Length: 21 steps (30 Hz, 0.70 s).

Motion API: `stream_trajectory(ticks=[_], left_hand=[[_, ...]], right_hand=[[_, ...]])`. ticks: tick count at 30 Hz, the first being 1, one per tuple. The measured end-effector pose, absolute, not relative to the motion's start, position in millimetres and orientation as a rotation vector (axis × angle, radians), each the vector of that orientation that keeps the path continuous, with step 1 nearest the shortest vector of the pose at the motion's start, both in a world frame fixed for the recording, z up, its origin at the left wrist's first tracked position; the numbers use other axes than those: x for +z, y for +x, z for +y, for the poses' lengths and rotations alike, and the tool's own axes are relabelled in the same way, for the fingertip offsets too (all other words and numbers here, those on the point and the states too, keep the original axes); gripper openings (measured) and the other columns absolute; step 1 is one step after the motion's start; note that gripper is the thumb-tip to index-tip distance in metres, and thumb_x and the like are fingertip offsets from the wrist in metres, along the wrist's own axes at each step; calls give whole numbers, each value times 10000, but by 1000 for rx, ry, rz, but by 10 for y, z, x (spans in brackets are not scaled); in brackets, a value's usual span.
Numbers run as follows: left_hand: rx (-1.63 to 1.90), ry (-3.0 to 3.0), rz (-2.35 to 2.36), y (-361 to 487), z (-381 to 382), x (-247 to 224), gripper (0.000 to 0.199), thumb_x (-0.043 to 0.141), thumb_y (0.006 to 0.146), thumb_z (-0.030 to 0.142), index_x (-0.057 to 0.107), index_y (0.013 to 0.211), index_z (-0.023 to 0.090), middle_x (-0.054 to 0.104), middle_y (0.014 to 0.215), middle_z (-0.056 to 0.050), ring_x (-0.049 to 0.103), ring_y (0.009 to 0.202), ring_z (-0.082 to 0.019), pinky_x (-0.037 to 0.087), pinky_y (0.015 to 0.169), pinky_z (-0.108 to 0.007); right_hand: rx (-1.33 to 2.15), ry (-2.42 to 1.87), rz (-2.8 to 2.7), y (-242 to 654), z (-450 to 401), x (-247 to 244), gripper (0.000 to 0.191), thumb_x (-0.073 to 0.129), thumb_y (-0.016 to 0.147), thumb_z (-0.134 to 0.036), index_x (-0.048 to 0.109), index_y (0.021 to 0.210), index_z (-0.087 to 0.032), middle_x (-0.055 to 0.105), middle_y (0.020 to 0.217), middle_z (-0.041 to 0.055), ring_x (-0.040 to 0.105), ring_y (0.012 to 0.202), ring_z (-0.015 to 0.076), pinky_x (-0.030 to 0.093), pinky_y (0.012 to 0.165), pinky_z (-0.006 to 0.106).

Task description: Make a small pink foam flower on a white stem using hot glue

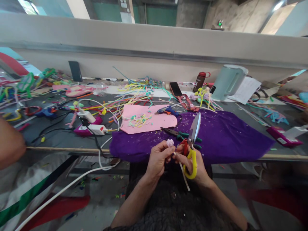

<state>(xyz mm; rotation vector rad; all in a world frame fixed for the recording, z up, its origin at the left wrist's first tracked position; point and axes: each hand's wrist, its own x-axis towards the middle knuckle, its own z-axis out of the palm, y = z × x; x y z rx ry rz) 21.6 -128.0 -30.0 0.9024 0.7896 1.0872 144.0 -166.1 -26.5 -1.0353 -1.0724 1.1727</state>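
My left hand pinches a small pale lilac pipe-cleaner flower just under its head, above the table's front edge. A whitish pipe-cleaner stem slants down from between both hands. My right hand carries scissors, one handle loop yellow and the other red, with the blades together and pointing up. Its thumb and fingers also close near the top of the stem. Just behind the hands, pliers with dark green handles lie on a purple cloth, partly covered by the scissors.
A blue glue gun rests on a pink sheet with cut pipe-cleaner bits. Power strips and cables lie left. Behind are loose pipe cleaners, a phone, a brown bottle and a pale jug. Another person's arm shows left.
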Motion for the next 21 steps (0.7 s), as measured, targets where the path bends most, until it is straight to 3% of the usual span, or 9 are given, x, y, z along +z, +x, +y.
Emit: stream_trajectory(ticks=[11, 21], left_hand=[[1025, 873, 801, 253, -1340, -274, 205, 703, 623, 310, 621, 677, 130, 534, 515, 29, 408, 402, -32, 249, 383, -159], [940, 794, 762, 211, -1299, -318, 279, 689, 641, 332, 641, 819, 122, 559, 546, 11, 375, 379, -20, 214, 364, -151]], right_hand=[[1108, -1041, -1078, 1450, -1663, -296, 189, 671, 692, -279, 541, 788, -182, 591, 661, -4, 552, 552, 126, 456, 535, 247], [1127, -1056, -1091, 1466, -1678, -255, 140, 649, 715, -256, 566, 795, -177, 619, 678, 7, 553, 541, 120, 441, 516, 232]])
